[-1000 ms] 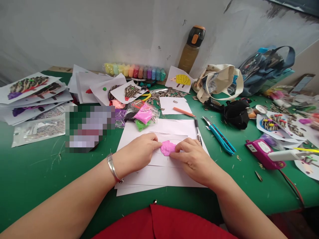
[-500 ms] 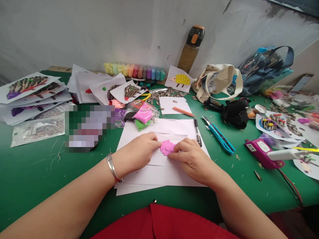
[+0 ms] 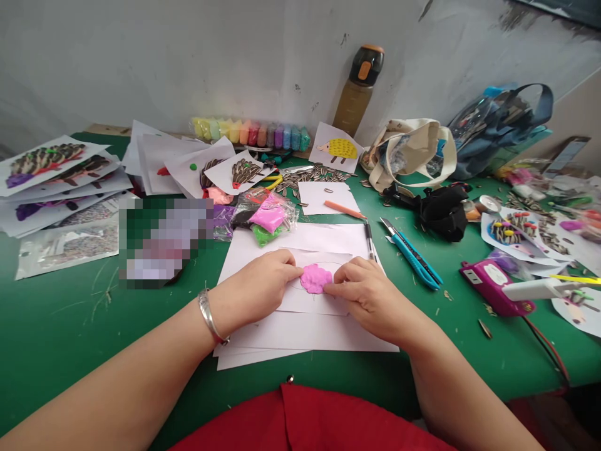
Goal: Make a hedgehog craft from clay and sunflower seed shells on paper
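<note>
A flattened, uneven patch of pink modelling clay (image 3: 316, 279) lies on a small white sheet (image 3: 295, 304) with a thin drawn outline around it. My left hand (image 3: 259, 283) is closed, its fingertips pressing on the patch's left edge. On the other side my right hand (image 3: 369, 294) is closed too, thumb at the clay's lower right edge and fingers bent above it. Larger white sheets (image 3: 277, 335) lie beneath. Beyond my left hand are a bag of pink clay (image 3: 270, 212) and a piece of green clay (image 3: 265, 234).
A black pen (image 3: 370, 241), an orange stick (image 3: 344, 208) and a blue utility knife (image 3: 413, 255) lie to the right. Sunflower seeds (image 3: 323, 175) are scattered behind. Picture cards (image 3: 51, 163) pile up at left; a purple glue-gun-like tool (image 3: 493, 288) is at right. A bottle (image 3: 357, 88) stands at the wall.
My right hand has shifted slightly, its fingers lifting back from the clay's right side so more of the patch shows. My left hand stays nearly in place.
</note>
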### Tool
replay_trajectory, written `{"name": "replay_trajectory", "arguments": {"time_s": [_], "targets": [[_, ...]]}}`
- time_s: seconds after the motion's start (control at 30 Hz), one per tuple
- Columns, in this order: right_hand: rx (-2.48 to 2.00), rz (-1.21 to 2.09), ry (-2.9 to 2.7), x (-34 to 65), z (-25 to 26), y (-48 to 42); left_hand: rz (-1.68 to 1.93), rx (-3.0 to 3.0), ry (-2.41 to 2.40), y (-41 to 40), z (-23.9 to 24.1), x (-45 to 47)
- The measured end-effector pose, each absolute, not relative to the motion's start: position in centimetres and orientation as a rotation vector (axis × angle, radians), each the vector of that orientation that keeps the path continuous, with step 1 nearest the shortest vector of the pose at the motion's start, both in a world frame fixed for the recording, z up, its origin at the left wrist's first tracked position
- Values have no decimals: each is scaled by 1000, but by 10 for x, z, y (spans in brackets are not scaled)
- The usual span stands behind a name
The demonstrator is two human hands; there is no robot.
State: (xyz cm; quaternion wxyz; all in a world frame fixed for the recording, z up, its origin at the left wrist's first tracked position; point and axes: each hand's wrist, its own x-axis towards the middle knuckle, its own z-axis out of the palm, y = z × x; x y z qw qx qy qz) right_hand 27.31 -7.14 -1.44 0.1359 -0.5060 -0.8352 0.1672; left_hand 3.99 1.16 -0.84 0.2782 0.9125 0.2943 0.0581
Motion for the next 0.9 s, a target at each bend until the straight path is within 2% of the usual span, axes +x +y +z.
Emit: {"name": "replay_trajectory", "arguments": {"time_s": [0.9], "targets": [[-1423, 589, -2308, 283, -13, -69, 161, 2461, 787, 12, -11, 39]]}}
